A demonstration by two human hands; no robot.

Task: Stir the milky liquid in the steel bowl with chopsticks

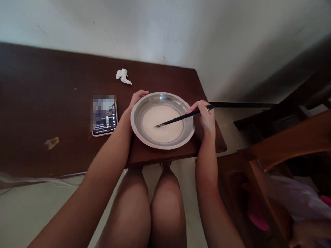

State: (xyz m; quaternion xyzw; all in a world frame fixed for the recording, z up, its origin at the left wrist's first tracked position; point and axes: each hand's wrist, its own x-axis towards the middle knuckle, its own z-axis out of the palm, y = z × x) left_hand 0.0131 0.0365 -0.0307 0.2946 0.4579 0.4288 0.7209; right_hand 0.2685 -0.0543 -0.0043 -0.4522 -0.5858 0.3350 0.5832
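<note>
Two hands are busy at the steel bowl, which sits near the front right corner of the dark wooden table. The left hand curls over the bowl's far-left rim, fingers closed on the edge to steady it. The right hand, just right of the bowl, pinches a pair of black chopsticks whose tips dip into the pale, milky batter pooled in the bowl's middle.

Left of the bowl lies a phone, screen lit, close to the forearm. Behind the bowl, toward the wall, rests a crumpled tissue. Right of the bowl, past the table's end, stands a wooden chair with cloth draped over it.

As I see it, the bowl is shallow and its rim wide, so a brisk stir could slop batter over the edge onto the table. It also sits close to the front edge; if the steadying grip slackened, a push from the chopsticks might skid it toward the knees. A splash leftward could reach the phone.
</note>
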